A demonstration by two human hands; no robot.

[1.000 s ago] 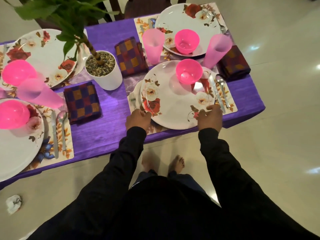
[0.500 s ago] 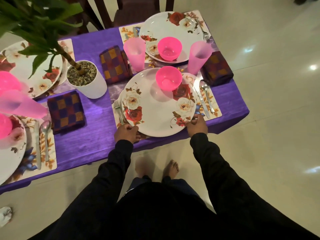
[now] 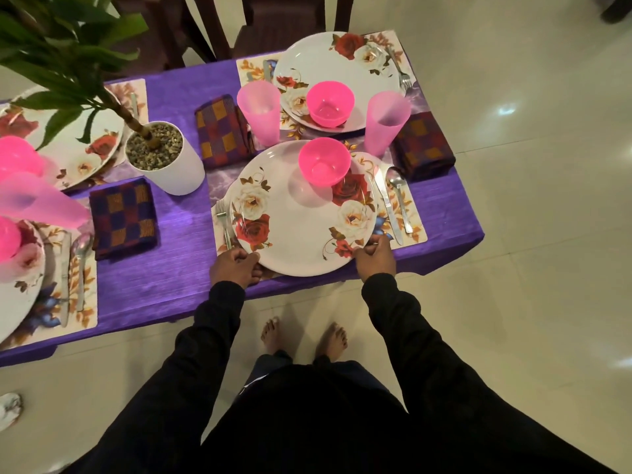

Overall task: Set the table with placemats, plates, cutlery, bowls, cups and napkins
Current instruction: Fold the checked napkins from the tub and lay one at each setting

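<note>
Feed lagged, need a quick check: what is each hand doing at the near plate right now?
Left hand: fingers curled, gripping the near plate's left rim.
Right hand: fingers curled, gripping the same plate's right rim.

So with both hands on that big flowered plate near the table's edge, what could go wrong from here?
1. The pink plastic bowl sits loose on the white flowered plate; if the left hand and right hand tilt or jerk the plate, it could slide off.
2. The plate's near rim lies close to the purple table's edge, so a pull could tip it to the floor.
3. The steel fork partly under the rim could be dragged askew.
</note>
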